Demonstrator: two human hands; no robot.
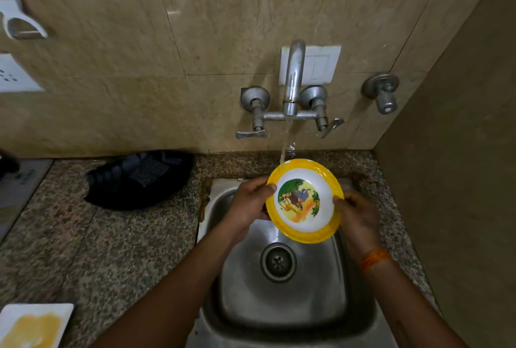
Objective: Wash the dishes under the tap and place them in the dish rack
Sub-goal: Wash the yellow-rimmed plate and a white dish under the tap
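Observation:
A yellow-rimmed bowl (304, 202) with a white inside and a cartoon picture is held tilted over the steel sink (282, 292). My left hand (248, 205) grips its left rim, thumb on the inside edge. My right hand (356, 213) grips the right rim. Water runs from the wall tap (293, 79) and strikes the bowl's top rim. A black dish rack (139, 180) lies on the counter left of the sink, with a dark scrub pad in it.
A white square plate (33, 325) smeared with yellow residue sits at the counter's near left corner. Speckled granite counter (97, 250) surrounds the sink. A side wall stands close on the right. A spare valve (382, 93) projects from the back wall.

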